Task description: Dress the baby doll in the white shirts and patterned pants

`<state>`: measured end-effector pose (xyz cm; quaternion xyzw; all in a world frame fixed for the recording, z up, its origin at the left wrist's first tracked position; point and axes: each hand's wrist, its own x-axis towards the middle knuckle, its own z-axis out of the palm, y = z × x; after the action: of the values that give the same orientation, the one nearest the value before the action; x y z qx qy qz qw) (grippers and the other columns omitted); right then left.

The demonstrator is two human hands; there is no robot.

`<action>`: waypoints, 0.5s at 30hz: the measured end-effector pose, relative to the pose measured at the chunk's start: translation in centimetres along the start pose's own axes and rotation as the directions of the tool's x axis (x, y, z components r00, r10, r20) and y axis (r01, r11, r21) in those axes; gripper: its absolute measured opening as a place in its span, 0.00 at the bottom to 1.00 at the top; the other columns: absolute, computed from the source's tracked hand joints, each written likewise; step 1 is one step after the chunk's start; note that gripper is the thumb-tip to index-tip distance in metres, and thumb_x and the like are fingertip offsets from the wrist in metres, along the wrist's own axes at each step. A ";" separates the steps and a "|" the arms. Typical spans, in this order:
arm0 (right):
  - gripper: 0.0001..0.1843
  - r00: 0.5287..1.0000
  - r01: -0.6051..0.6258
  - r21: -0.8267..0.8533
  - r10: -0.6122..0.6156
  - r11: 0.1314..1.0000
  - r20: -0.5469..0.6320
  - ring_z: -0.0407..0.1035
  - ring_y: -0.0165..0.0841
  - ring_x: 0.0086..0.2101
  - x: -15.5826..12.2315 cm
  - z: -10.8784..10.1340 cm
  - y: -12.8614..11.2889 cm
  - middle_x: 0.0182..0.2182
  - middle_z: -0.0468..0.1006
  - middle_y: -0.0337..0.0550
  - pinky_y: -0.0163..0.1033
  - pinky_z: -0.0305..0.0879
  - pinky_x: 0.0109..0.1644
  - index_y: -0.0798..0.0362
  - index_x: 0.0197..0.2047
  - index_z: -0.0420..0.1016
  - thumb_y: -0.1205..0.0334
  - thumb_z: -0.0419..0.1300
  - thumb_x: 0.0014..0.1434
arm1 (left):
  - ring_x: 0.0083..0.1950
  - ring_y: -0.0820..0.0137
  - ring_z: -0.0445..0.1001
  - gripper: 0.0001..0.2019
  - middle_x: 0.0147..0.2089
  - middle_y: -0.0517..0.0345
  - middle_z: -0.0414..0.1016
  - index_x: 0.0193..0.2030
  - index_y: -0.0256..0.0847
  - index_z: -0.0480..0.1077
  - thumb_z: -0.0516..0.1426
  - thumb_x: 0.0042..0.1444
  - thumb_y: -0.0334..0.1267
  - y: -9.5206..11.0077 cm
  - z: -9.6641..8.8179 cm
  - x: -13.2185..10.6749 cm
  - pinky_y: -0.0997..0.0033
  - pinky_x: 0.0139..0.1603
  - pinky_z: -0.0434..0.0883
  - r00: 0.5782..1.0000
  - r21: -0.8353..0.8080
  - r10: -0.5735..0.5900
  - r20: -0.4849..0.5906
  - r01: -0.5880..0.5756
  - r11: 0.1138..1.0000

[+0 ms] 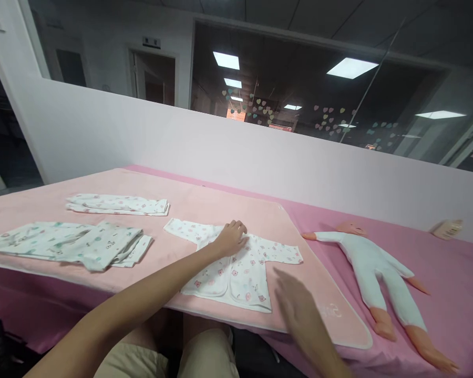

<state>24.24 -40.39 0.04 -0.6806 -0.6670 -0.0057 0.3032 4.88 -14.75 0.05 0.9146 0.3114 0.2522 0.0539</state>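
A white long-sleeved baby shirt [250, 278] with small pink prints lies spread out, front side up, near the mat's front edge. At its neckline is my left hand [231, 239], fingers bent and closed on the collar cloth; the fingertips are partly hidden. My right hand [295, 299] is beside the shirt's lower right side, just below the sleeve. It looks blurred, with its fingers stretched out and nothing in them.
Left on the pink mat [197, 202] lie folded green-print clothes [69, 244] and a folded pink-print garment [118, 205]. To the right, a baby doll in white [368, 262] lies on the pink cloth [437, 273], with a bottle [448, 229] behind it. A low white wall [220, 149] borders the back.
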 end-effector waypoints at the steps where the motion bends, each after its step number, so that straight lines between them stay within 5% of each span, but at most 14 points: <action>1: 0.28 0.996 -0.081 0.000 0.081 0.997 -0.045 0.67 0.47 0.63 1.8 -0.8 1.2 0.64 0.73 0.49 0.56 0.64 0.67 0.46 0.68 0.69 0.42 0.48 0.73 | 0.68 0.53 0.66 0.22 0.67 0.42 0.69 0.61 0.41 0.69 0.47 0.72 0.52 0.7 0.7 -0.3 0.49 0.67 0.63 0.999 -0.003 0.028 0.024 -0.028 1.000; 4: 0.29 0.944 -0.326 -0.118 0.317 0.938 -0.091 0.72 0.49 0.55 7.3 -2.6 5.2 0.54 0.79 0.57 0.51 0.68 0.58 0.55 0.55 0.74 0.41 0.48 0.71 | 0.77 0.48 0.55 0.35 0.77 0.39 0.57 0.72 0.39 0.61 0.44 0.70 0.63 2.3 2.9 -1.2 0.45 0.74 0.55 0.990 -0.011 0.041 0.134 -0.040 0.999; 9: 0.28 0.819 -0.512 -0.279 0.560 0.812 0.127 0.77 0.49 0.43 12.8 -2.8 9.9 0.43 0.81 0.60 0.48 0.66 0.46 0.56 0.44 0.74 0.37 0.53 0.67 | 0.80 0.47 0.49 0.40 0.80 0.40 0.52 0.78 0.39 0.54 0.40 0.70 0.65 3.1 4.5 -1.9 0.45 0.77 0.48 0.991 0.000 0.023 0.131 -0.023 1.000; 12: 0.24 0.816 -0.512 -0.268 0.559 0.816 0.144 0.77 0.51 0.42 13.6 -2.2 11.1 0.39 0.82 0.60 0.48 0.65 0.45 0.55 0.38 0.74 0.39 0.57 0.64 | 0.77 0.53 0.56 0.34 0.76 0.41 0.60 0.73 0.38 0.61 0.41 0.72 0.59 1.5 3.0 -1.8 0.47 0.78 0.47 1.000 0.018 0.015 0.014 -0.016 1.000; 15: 0.22 0.823 -0.510 -0.202 0.543 0.836 0.166 0.76 0.49 0.40 13.8 -2.2 11.5 0.34 0.81 0.57 0.46 0.64 0.44 0.52 0.31 0.73 0.41 0.59 0.62 | 0.70 0.53 0.64 0.28 0.69 0.41 0.70 0.66 0.39 0.67 0.45 0.72 0.55 -2.7 -0.5 -2.3 0.46 0.73 0.55 0.990 0.084 -0.123 -0.064 0.128 0.988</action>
<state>37.11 -28.02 2.87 -0.8555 -0.4793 0.1029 0.1669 1.61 -13.95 -1.18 0.8868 0.3808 0.2610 0.0200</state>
